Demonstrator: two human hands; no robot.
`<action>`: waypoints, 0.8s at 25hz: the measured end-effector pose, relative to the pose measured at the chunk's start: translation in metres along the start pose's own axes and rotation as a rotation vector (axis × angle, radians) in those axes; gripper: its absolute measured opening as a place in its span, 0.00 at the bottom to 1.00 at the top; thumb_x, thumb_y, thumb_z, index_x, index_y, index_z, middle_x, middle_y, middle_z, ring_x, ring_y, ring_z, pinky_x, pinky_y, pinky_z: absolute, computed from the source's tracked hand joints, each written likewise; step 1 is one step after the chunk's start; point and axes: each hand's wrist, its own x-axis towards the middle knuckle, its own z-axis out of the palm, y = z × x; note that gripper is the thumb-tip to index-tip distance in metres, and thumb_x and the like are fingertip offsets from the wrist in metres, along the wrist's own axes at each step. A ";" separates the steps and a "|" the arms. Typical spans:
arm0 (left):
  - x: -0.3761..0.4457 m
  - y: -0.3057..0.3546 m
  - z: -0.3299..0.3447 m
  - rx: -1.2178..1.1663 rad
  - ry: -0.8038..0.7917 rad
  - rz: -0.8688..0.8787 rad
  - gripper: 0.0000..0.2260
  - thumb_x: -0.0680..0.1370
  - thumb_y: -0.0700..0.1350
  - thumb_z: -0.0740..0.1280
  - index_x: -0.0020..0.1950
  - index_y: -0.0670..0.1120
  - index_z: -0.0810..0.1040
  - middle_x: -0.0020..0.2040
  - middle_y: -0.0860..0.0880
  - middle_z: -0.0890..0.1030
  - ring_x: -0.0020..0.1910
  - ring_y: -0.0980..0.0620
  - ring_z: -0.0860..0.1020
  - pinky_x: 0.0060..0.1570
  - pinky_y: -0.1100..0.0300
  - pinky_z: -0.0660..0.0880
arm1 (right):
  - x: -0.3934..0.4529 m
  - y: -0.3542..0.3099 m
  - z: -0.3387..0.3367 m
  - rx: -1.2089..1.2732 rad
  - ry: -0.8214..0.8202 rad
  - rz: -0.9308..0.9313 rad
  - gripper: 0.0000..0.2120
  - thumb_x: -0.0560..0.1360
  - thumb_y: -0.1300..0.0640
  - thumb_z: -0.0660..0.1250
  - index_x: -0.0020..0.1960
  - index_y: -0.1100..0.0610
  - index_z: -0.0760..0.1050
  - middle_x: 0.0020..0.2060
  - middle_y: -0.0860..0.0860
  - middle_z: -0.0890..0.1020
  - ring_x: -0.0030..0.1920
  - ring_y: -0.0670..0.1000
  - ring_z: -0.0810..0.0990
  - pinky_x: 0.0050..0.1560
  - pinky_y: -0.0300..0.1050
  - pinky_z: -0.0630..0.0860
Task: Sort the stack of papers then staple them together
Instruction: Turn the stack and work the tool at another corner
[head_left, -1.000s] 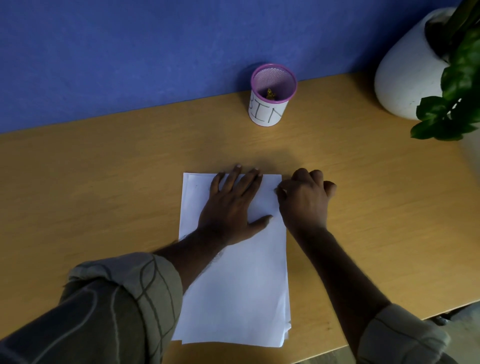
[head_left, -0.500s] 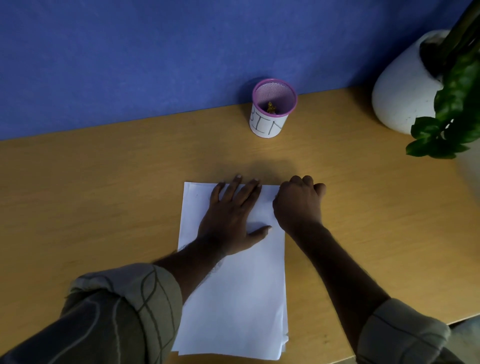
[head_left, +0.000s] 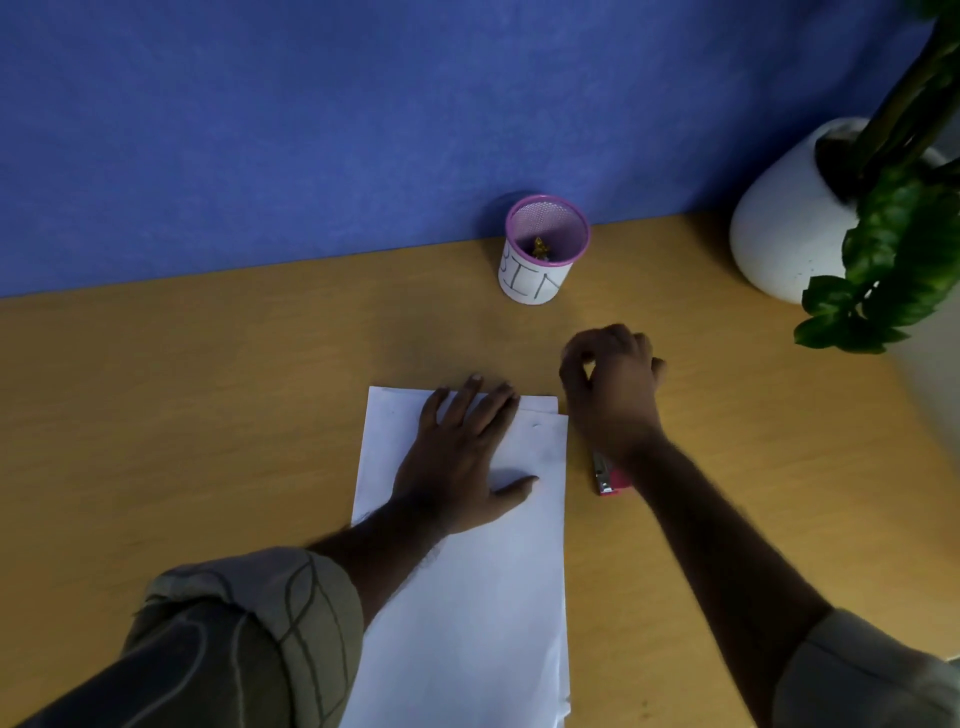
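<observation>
Fingers (head_left: 478, 410) of left hand (head_left: 462, 467) spread flat on paper stack (head_left: 467, 597); right hand (head_left: 613, 395) pinched closed, contents unclear; stapler (head_left: 605, 475) beside stack's right edge.

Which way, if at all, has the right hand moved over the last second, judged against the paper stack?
Yes. The right hand has left the paper stack's top right corner, shifting up and right toward the bin, pinched shut; contents unclear.

I'm looking at an office desk: a wooden counter (head_left: 208, 415) against a blue partition wall (head_left: 311, 130), with a mesh bin cup (head_left: 543, 254), stapler (head_left: 605, 475) and potted plant (head_left: 800, 223).
</observation>
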 end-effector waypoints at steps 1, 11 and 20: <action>0.000 0.000 0.000 0.005 -0.010 -0.002 0.40 0.74 0.72 0.57 0.78 0.48 0.67 0.79 0.50 0.67 0.79 0.44 0.63 0.76 0.41 0.59 | 0.012 -0.001 -0.008 0.044 0.034 -0.015 0.06 0.77 0.58 0.62 0.48 0.55 0.77 0.50 0.54 0.79 0.54 0.57 0.73 0.50 0.50 0.62; -0.002 0.002 -0.001 -0.009 0.002 -0.028 0.40 0.73 0.72 0.60 0.78 0.49 0.66 0.79 0.52 0.66 0.80 0.47 0.62 0.76 0.43 0.62 | 0.123 -0.012 -0.030 -0.089 0.146 -0.146 0.08 0.78 0.59 0.62 0.53 0.57 0.79 0.54 0.57 0.79 0.56 0.58 0.74 0.53 0.51 0.64; -0.003 0.004 -0.001 0.026 0.070 -0.022 0.40 0.73 0.71 0.63 0.78 0.48 0.67 0.78 0.51 0.69 0.78 0.45 0.65 0.75 0.45 0.63 | 0.117 -0.003 -0.024 0.016 0.179 -0.216 0.03 0.74 0.59 0.69 0.47 0.55 0.80 0.48 0.54 0.83 0.52 0.56 0.78 0.50 0.48 0.64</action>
